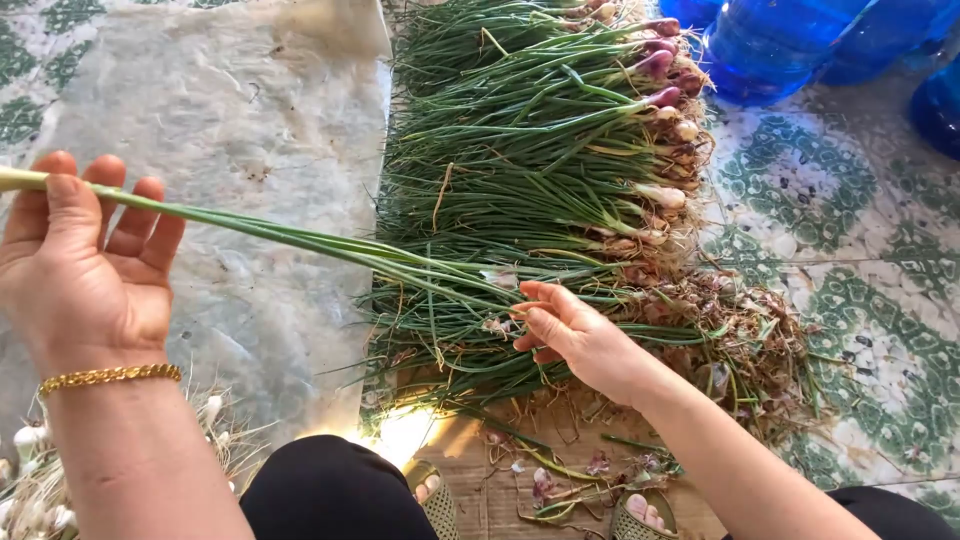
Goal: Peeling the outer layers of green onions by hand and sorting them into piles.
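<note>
My left hand (85, 265) is raised at the left, palm up, with thumb and fingers closed on the pale end of a long green onion stalk (290, 238). The stalk slants down to the right across a translucent plastic sheet (230, 110). My right hand (570, 335) reaches to the far end of that stalk, fingertips pinching its green leaves, right over a wide pile of green onions (540, 150) laid in rows with purple and white bulbs to the right. A gold bracelet (110, 376) circles my left wrist.
Blue plastic bottles (780, 45) stand at the top right on a patterned tile floor (860, 230). Peelings and roots (740, 330) lie heaped right of my right hand. A few trimmed white bulbs (30, 490) lie at the bottom left. My sandalled feet (640, 515) and dark trousers (330, 495) fill the bottom edge.
</note>
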